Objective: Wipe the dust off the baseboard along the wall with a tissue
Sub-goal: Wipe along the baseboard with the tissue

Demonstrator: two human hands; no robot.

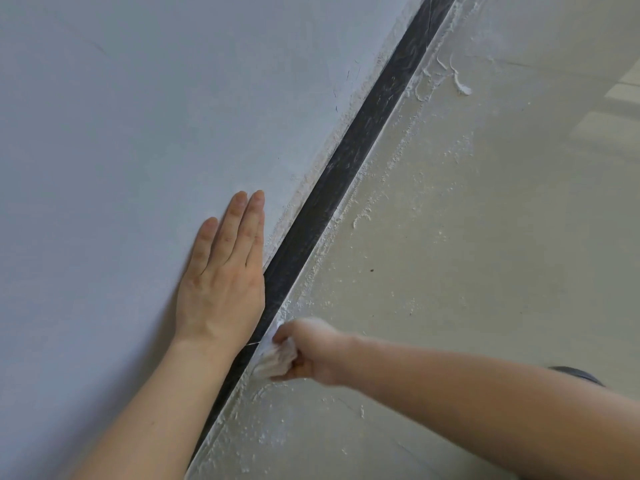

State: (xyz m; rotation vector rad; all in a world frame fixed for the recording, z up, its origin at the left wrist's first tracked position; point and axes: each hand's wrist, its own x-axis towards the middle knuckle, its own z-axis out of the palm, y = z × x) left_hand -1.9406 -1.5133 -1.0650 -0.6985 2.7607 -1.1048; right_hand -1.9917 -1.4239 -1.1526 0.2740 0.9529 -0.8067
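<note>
A dark, dusty baseboard (349,157) runs diagonally from the lower middle to the upper right, between the pale grey wall (138,116) and the floor. My left hand (221,285) lies flat on the wall with straight fingers, just left of the baseboard. My right hand (311,351) grips a crumpled white tissue (277,362) and holds it against the baseboard's lower edge, close to my left wrist. The hand is a little blurred.
The beige floor (467,254) carries white dust and dried plaster smears along the baseboard, thickest near the upper right (457,81). A dark rounded object (575,374) peeks out behind my right forearm. A bright patch of light lies at the far right.
</note>
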